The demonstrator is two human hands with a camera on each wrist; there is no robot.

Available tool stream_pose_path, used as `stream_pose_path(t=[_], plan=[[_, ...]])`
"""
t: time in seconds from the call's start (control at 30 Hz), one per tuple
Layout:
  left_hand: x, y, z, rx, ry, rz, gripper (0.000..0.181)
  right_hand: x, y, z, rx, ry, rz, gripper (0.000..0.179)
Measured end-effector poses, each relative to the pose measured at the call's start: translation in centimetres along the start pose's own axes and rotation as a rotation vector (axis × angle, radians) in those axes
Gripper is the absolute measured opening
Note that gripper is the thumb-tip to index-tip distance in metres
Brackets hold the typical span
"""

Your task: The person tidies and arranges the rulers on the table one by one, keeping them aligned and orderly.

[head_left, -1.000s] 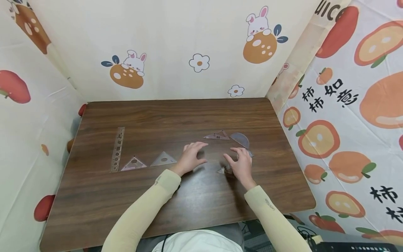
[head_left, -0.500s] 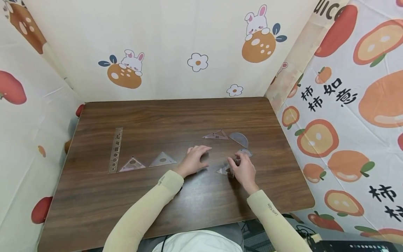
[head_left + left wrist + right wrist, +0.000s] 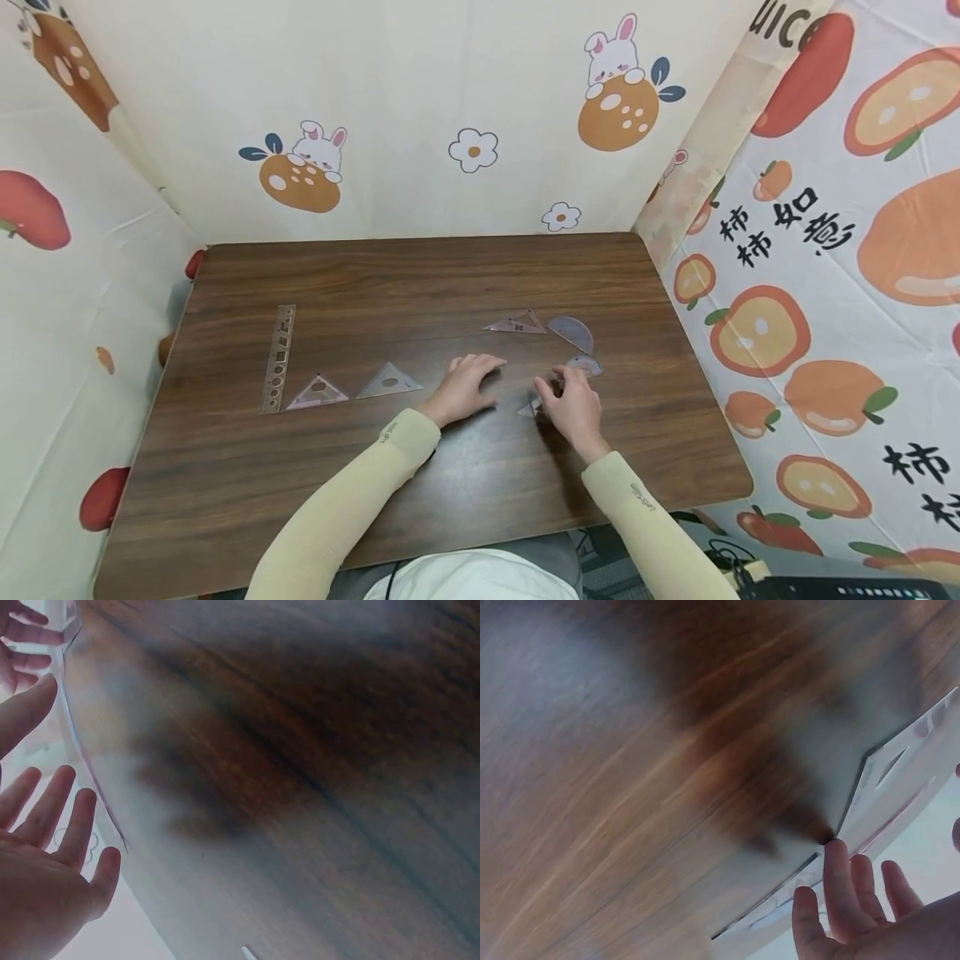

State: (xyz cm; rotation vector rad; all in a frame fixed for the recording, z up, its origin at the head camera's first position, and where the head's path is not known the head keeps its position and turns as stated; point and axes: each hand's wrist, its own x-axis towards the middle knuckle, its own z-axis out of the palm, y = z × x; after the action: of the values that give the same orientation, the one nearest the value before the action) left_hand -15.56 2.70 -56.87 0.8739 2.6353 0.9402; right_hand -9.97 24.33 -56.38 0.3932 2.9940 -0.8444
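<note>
My left hand hovers low over the middle of the wooden table with nothing in it; its fingers spread loosely in the left wrist view. My right hand is over a clear set square, which it partly hides. In the right wrist view one fingertip seems to touch the corner of a clear set square with a cut-out; its other fingers are fairly straight. Just beyond the right hand lies a small clear protractor. Behind that are a larger bluish protractor and a pinkish set square.
Left on the table lie a clear ruler with cut-out holes, a pinkish set square and a clear set square. Printed cloth hangs behind and at both sides. A dark device stands at lower right.
My left hand has shifted slightly right and nearer the body. The right hand has drawn slightly back, baring more of the small protractor. The other pieces lie where they were.
</note>
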Motion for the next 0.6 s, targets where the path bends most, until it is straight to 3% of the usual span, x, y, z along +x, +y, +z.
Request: stream_pose_path(t=[0.23, 0.6], plan=[[-0.2, 0.1, 0.2, 0.005, -0.046, -0.006, 0.07, 0.0, 0.1, 1.0, 0.099, -0.07, -0.127, 0.061], [0.2, 0.1, 0.7, 0.02, -0.072, 0.034, 0.07, -1.1, 1.6, 0.7, 0.096, -0.006, -0.224, 0.061]])
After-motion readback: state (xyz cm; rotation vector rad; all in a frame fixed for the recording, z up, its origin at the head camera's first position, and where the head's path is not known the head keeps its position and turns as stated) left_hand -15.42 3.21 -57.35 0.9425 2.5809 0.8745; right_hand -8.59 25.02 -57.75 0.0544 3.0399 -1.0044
